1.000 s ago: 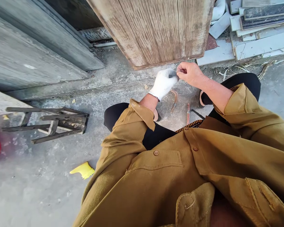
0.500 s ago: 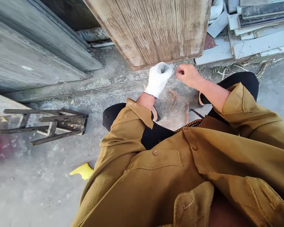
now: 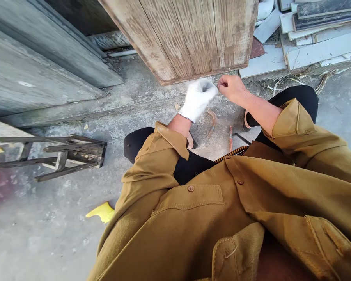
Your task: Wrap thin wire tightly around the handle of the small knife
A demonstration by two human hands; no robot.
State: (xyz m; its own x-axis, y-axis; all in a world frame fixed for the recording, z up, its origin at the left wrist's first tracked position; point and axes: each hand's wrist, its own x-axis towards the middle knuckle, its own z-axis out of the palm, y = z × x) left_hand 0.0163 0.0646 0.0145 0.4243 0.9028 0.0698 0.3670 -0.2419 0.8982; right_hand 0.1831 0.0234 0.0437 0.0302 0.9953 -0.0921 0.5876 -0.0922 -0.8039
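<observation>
White glove (image 3: 195, 100) at 1 o'clock, on left hand (image 3: 199, 95): that bit looked done. How much was left, could not tell. Left fingers curled, blurry, maybe not closed: could not tell. From glove: bare right hand (image 3: 231, 88) at 2 o'clock, fingers pinched together, on what unclear; curved brown thing (image 3: 214, 121) at 5, red stick (image 3: 231, 137) at 4, both untouched on ground (image 3: 55, 238). No words to read.

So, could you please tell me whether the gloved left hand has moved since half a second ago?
Yes, the left hand has shifted slightly rightward, judged against the wooden panel.
</observation>
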